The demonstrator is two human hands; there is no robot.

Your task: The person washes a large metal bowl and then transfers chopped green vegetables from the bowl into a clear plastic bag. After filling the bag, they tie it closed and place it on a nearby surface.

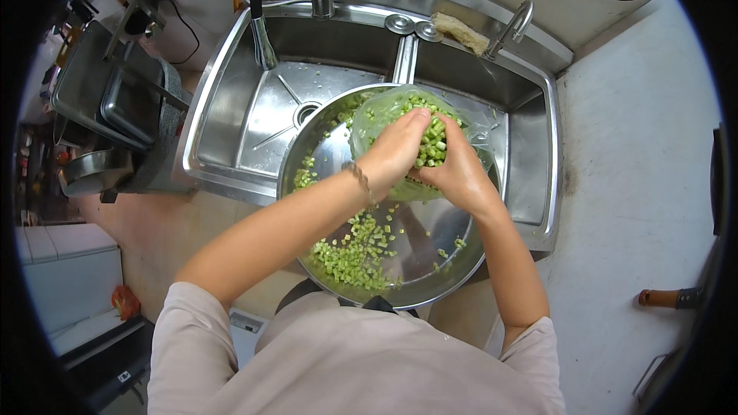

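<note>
My left hand [393, 150] and my right hand [463, 172] are cupped together around a heap of chopped green beans [432, 147]. They are over a clear plastic bag [367, 127], which has more green pieces inside it. The bag sits in the far part of a large, shallow stainless steel basin [424, 268]. A loose pile of cut green pieces [353, 253] lies at the basin's near left, with a few scattered at its right. My hands hide part of the bag and its opening.
Under the basin's far side is a double-bowl steel sink [230, 109] with a pull-down faucet [264, 43]. A smaller curved tap [522, 20], a loofah sponge [461, 33] and two drain strainers [399, 24] are along the back. A wooden-handled tool [660, 298] lies on the right counter [622, 184].
</note>
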